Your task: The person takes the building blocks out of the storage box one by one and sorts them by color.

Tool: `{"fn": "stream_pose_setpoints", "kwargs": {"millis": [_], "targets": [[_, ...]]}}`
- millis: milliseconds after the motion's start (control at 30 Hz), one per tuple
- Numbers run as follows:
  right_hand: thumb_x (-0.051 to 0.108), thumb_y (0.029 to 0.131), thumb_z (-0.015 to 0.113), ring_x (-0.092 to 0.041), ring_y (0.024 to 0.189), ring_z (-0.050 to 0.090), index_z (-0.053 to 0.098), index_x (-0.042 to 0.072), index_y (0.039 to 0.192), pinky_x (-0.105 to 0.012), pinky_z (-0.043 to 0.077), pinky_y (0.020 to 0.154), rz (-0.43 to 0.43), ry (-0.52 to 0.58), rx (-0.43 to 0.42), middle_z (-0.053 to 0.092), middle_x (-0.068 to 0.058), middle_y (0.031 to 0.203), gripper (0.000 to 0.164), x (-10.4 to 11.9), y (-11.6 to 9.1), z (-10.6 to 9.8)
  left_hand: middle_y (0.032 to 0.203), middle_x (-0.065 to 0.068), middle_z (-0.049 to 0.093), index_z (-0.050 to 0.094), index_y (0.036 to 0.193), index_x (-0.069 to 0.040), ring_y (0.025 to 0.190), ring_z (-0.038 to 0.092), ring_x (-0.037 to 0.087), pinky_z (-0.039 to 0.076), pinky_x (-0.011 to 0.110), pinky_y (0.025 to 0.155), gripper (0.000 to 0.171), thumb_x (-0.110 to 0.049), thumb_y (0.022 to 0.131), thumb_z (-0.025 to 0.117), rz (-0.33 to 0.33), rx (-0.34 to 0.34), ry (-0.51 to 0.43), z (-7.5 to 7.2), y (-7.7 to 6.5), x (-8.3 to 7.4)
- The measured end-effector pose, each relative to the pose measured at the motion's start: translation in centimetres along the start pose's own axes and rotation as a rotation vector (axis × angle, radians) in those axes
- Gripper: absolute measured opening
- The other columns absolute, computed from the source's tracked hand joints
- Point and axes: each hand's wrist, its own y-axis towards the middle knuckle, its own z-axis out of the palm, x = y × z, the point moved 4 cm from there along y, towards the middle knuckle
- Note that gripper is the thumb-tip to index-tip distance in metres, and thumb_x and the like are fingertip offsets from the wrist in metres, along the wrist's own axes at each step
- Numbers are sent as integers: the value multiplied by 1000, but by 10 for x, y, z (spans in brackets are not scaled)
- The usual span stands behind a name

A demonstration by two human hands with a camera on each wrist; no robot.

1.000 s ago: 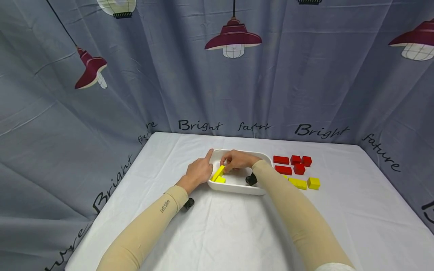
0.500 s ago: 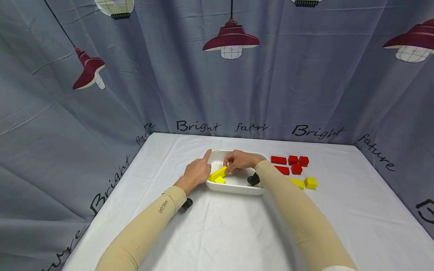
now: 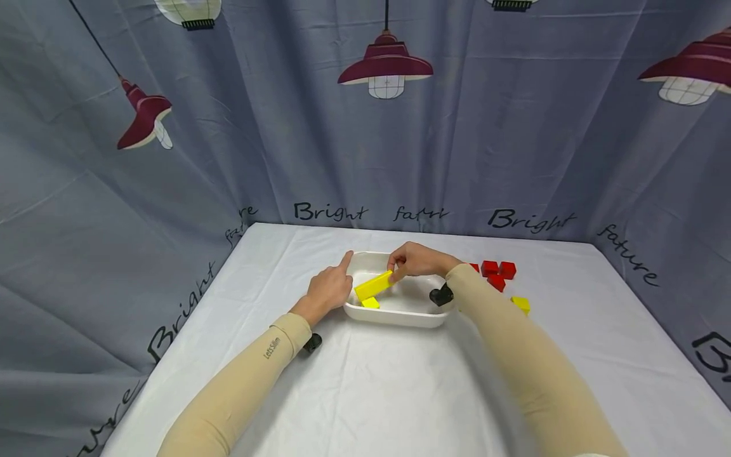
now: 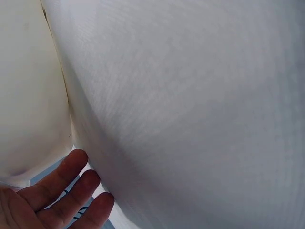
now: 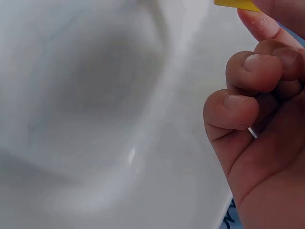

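Note:
My right hand [image 3: 419, 260] pinches one end of a long yellow block [image 3: 372, 287] between thumb and fingertips. The block slants over the left part of a white tray [image 3: 394, 318]. Beneath it, a smaller yellow block [image 3: 370, 303] lies in the tray. In the right wrist view, the other fingers [image 5: 233, 107] are curled, and only a yellow corner of the block shows. My left hand [image 3: 329, 289] is against the tray's left side, index finger stretched along the rim. Three loosely straight fingers [image 4: 71, 195] of it show in the left wrist view beside the tray's wall.
Right of the tray lie several red blocks [image 3: 490, 268] and a yellow cube [image 3: 520, 304], partly hidden by the right sleeve [image 3: 514, 343]. The white tablecloth [image 3: 365, 393] spreads in front. A grey printed curtain [image 3: 285, 127] hangs behind the table.
The right hand has moved right and up, drawing the long yellow block with it. That block has swung from steep to flatter and risen. The left hand stays at the tray's edge.

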Motion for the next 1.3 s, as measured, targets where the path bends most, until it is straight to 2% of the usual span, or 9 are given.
{"fn": "stream_pose_setpoints", "kwargs": {"millis": [167,367,567,767,1000,1233,1300], "targets": [[23,82,83,-17,68,44,73,16,90,-30,34,66,17,-18,-51,47,0,66,14,0,-17,-12,93,14,71,21,162,-20,68,59,23,47,38,57,62,-23,103,41,10,-7,6,-1,-1,0],[25,83,82,-20,73,45,71,12,90,-31,34,67,53,-2,-137,44,-1,67,19,-5,-43,-24,98,15,72,22,161,-19,69,60,23,48,39,58,61,-23,103,41,9,-7,-4,-1,-1,1],[30,85,80,-23,82,51,68,9,94,-34,37,71,128,44,-214,46,-4,70,25,-15,-74,-34,108,15,72,21,162,-20,72,61,23,50,40,61,62,-24,103,40,-3,1,-11,0,0,1],[36,88,76,-22,80,49,66,8,97,-31,38,69,201,53,-274,54,-7,79,31,-27,-105,-42,108,16,72,21,162,-20,73,60,23,49,39,60,62,-23,103,40,-4,3,-14,0,1,1],[38,90,74,-20,63,43,62,7,94,-29,31,55,278,105,-339,48,-6,73,33,-39,-136,-44,107,16,72,20,162,-20,73,60,23,48,39,60,62,-23,103,40,0,0,-17,-2,0,1],[38,90,73,-23,74,47,60,6,90,-30,38,61,361,127,-396,52,-6,76,35,-50,-167,-39,110,16,71,20,162,-21,75,60,23,48,39,61,63,-23,103,40,-5,4,-26,-2,0,1],[40,90,73,-22,71,46,59,6,90,-31,37,60,384,129,-404,50,-4,73,36,-53,-177,-38,109,16,71,20,162,-21,75,60,24,48,40,62,63,-23,103,40,-7,4,-27,-2,-1,1]]}}
